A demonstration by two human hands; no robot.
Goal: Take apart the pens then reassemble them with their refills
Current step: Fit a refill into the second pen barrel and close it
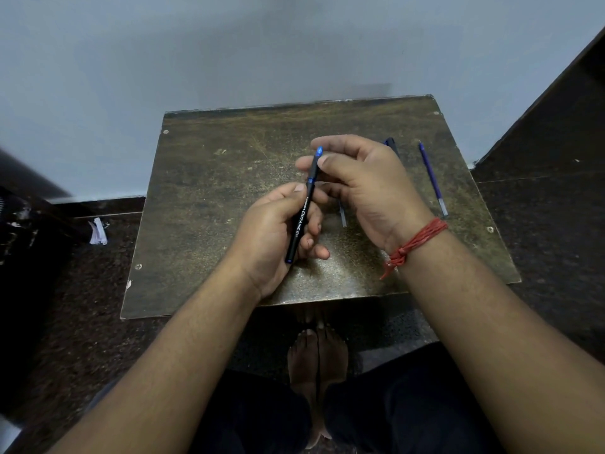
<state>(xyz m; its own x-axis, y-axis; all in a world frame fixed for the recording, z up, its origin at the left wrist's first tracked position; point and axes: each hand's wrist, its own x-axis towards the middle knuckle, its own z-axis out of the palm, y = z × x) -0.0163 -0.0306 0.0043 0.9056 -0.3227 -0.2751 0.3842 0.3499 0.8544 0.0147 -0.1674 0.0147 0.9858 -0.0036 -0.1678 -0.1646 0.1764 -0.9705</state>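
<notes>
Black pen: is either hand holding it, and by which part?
Both. The left hand grips the black pen round its lower barrel; the right hand pinches its upper grip section, just below the blue tip.

- My left hand point(278, 231) has its palm turned up and its fingers curled around the lower half of the pen point(302, 208).
- My right hand point(363, 188) pinches the upper part of the pen with thumb and forefinger.
- Both forearms reach forward, and my right wrist wears a red thread point(414, 244).
</notes>
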